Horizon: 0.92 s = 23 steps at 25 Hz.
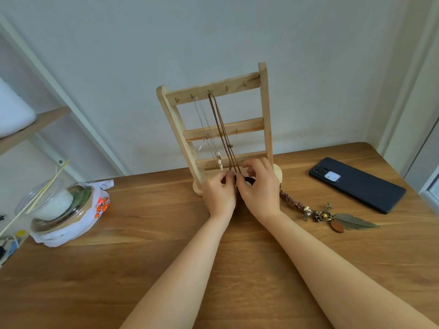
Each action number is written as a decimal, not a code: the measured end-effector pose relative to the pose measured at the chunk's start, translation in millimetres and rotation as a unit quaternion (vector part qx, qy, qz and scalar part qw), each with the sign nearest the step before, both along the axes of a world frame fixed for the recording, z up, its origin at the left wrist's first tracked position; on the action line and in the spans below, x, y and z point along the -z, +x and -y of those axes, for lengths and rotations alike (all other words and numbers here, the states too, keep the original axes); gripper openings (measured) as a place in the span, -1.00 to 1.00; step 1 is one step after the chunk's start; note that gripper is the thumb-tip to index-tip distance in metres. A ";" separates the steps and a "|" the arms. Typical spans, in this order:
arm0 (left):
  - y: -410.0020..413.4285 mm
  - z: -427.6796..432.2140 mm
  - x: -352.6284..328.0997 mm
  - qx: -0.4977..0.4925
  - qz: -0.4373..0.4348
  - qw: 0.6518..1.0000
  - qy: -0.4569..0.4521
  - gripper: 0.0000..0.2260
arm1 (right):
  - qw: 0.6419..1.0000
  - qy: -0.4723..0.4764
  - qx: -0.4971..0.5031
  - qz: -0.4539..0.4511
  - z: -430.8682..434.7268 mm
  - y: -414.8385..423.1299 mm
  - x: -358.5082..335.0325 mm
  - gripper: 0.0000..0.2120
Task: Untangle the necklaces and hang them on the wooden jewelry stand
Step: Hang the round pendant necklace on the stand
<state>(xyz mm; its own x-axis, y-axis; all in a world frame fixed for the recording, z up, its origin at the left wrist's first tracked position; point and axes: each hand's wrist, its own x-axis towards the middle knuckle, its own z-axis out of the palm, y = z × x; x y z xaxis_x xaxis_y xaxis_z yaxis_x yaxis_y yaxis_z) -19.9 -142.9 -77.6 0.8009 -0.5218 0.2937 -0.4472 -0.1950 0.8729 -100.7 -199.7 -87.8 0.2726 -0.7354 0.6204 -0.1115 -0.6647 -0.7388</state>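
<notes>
A pale wall backs a wooden table [147, 257], seen from the head camera looking down over two bare forearms. The wooden jewelry stand [266, 110] rises upright at the far middle of the table, three crossbars with small hooks between two posts.

Left of the stand, near the table's edge, a clear plastic takeaway bowl [54, 203] with rice sits on a white bag [78, 226] printed in orange, with bamboo skewers [45, 186] leaning across it. Further left a white shelf frame [47, 72] runs up the wall. Right of the stand a dark phone [358, 184] lies flat, face down. Between the phone and the stand's foot a braided necklace [316, 212] with beads and a metal feather pendant lies loose on the table, its cord running back behind the right wrist.

On the stand, a thin pale necklace [204, 124] hangs from a top-bar hook, its small pendant reaching the lowest bar. Beside it a brown cord necklace [218, 119] hangs from the next hook down to the hands.

The left hand [219, 193] and right hand [259, 184] meet at the stand's foot, fingertips pinched together on the lower end of the brown cord, where a dark round pendant [249, 180] shows between them. The hands cover the stand's base and part of the lowest bar.
</notes>
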 end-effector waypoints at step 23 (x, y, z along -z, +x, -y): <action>2.8 6.6 1.8 -0.019 0.023 0.998 0.060 -0.66 | 0.990 -0.063 -0.014 -0.122 7.2 6.3 12.6 -0.73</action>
